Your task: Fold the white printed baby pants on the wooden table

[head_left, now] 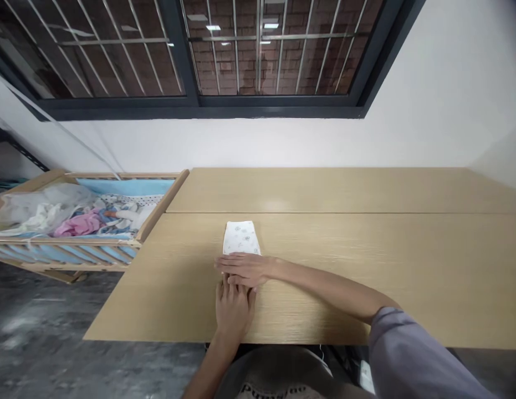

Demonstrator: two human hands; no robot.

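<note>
A folded white cloth (241, 237) with a small grey print lies flat on the wooden table (345, 260). Across its near edge rests my right hand (246, 268), palm down and fingers stretched out to the left. My left hand (233, 308) lies flat just below it, its fingers pointing away from me and their tips partly hidden beneath the right hand. Both hands look open. The near part of the cloth is covered by them, so I cannot tell how far it reaches.
Left of the table stands a wooden crib (156, 209) with a light blue lining, holding a pink cloth (81, 223) and other crumpled fabrics. Behind the table is a white wall (249, 145) below a dark-framed, barred window (278, 107). The table's near edge runs close to my body.
</note>
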